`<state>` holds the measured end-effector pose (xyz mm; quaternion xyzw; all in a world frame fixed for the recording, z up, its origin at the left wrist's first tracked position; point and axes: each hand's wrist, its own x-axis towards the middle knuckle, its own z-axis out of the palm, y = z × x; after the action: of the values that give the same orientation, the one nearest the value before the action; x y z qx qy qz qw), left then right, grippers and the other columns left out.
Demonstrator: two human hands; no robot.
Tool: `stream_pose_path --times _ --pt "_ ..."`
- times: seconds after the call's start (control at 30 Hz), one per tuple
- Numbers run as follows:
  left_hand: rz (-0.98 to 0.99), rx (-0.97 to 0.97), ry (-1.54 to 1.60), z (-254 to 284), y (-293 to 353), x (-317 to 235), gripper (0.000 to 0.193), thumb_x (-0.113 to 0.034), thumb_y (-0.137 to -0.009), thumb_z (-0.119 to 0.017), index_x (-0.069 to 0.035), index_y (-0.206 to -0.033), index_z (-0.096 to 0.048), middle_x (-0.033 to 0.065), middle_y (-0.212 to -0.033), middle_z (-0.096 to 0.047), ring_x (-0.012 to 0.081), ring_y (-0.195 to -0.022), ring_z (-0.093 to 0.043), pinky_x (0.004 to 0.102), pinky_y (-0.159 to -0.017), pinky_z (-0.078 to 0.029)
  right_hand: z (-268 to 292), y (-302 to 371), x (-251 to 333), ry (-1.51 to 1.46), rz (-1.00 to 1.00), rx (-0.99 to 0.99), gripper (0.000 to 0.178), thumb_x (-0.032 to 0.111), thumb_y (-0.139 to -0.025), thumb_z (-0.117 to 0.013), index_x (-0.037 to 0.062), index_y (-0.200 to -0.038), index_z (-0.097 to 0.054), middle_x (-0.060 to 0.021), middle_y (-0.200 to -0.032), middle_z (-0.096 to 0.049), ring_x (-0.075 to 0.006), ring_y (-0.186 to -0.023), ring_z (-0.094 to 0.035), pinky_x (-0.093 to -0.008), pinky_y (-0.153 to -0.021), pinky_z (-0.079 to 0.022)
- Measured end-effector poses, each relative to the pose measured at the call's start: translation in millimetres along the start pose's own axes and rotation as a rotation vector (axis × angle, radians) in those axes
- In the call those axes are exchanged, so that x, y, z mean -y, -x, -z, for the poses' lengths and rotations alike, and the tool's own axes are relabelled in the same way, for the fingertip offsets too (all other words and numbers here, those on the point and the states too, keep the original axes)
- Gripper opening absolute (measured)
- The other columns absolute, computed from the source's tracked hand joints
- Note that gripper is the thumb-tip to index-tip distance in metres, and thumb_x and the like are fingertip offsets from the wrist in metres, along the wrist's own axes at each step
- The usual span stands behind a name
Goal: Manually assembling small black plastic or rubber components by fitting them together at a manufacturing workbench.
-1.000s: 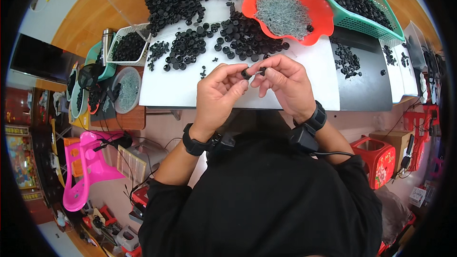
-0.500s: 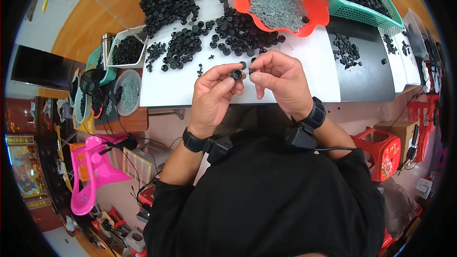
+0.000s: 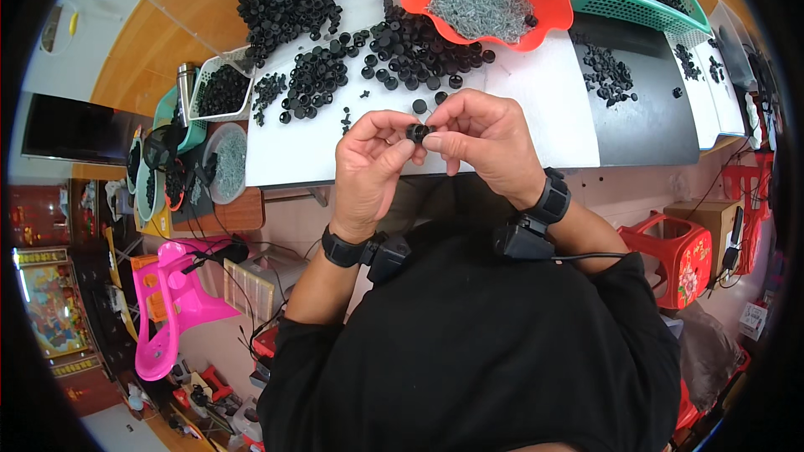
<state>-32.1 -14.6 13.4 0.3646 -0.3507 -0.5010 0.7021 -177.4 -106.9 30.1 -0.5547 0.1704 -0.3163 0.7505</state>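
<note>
Both my hands meet above the front edge of the white work surface (image 3: pixel 536 117). My left hand (image 3: pixel 367 172) pinches a small black round part (image 3: pixel 415 131), hollow like a cap, between thumb and fingers. From the other side, my right hand (image 3: pixel 490 151) presses its thumb and fingertips against the part, holding a small dark piece that its fingers mostly hide. Just beyond the fingertips lies a loose black disc (image 3: pixel 420 105). Farther back spread piles of black round caps (image 3: pixel 427 50) and smaller black pieces (image 3: pixel 268 92).
A red scalloped bowl (image 3: pixel 557 32) of thin metal pins or screws stands at the back, beside a green basket (image 3: pixel 611 8) of black parts. Rightward, a dark board (image 3: pixel 645 134) carries more pieces. At left are a white basket (image 3: pixel 194 105) and a steel flask (image 3: pixel 186 84).
My right hand has moved left, bringing its small dark piece against the black round part in my left hand. The gap between my fingertips has closed.
</note>
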Motion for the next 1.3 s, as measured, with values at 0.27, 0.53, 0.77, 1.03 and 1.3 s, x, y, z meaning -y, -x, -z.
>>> stream_pose_path --times 0.27,0.53,0.77,1.03,1.3 --pt "-0.125 0.014 -0.109 -3.3 0.9 0.1 0.024 0.0 -0.082 -0.06 0.005 -0.105 -0.055 0.0105 -0.092 -0.061 0.0138 -0.078 -0.058 0.0264 -0.072 -0.05 -2.9 5.1 -2.5 -0.12 0.003 -0.045 0.009 -0.004 -0.079 -0.063 -0.0042 -0.088 -0.06 -0.0075 -0.074 -0.062 -0.0096 -0.062 -0.06 -0.0216 -0.049 -0.052" --pt "-0.056 0.017 -0.054 2.3 2.0 5.5 0.024 0.002 -0.084 -0.059 0.006 -0.107 -0.056 0.0114 -0.092 -0.063 0.0151 -0.079 -0.061 0.0264 -0.071 -0.051 1.0 4.9 -6.7 -0.174 -0.044 -0.069 0.009 -0.004 -0.081 -0.061 -0.0056 -0.089 -0.061 -0.0103 -0.074 -0.062 -0.0117 -0.062 -0.06 -0.0234 -0.049 -0.053" --pt "-0.024 -0.018 -0.05 0.5 2.5 3.4 0.022 0.001 -0.083 -0.059 0.006 -0.104 -0.058 0.0125 -0.094 -0.061 0.0161 -0.076 -0.059 0.0266 -0.069 -0.049 0.0 5.8 -4.9 -0.111 -0.023 -0.067 0.008 -0.003 -0.08 -0.062 -0.0054 -0.087 -0.062 -0.0094 -0.072 -0.062 -0.0109 -0.06 -0.06 -0.0224 -0.048 -0.052" --pt "-0.168 0.06 -0.304 0.8 3.1 0.8 0.02 0.005 -0.084 -0.057 0.004 -0.103 -0.061 0.0088 -0.093 -0.057 0.0137 -0.077 -0.061 0.0235 -0.069 -0.053 0.3 7.3 0.4 0.03 -0.007 -0.043 0.005 -0.004 -0.079 -0.064 -0.0045 -0.084 -0.062 -0.0074 -0.07 -0.061 -0.0089 -0.06 -0.058 -0.0208 -0.047 -0.051" --pt "-0.219 0.045 -0.338 -4.0 2.8 -2.4 0.02 0.008 -0.083 -0.057 0.005 -0.102 -0.062 0.0095 -0.094 -0.057 0.0142 -0.077 -0.061 0.0236 -0.068 -0.054 -3.8 5.6 -4.1 -0.025 0.033 -0.065 0.006 -0.006 -0.079 -0.062 -0.004 -0.083 -0.059 -0.0082 -0.07 -0.061 -0.0102 -0.06 -0.059 -0.0222 -0.048 -0.051"
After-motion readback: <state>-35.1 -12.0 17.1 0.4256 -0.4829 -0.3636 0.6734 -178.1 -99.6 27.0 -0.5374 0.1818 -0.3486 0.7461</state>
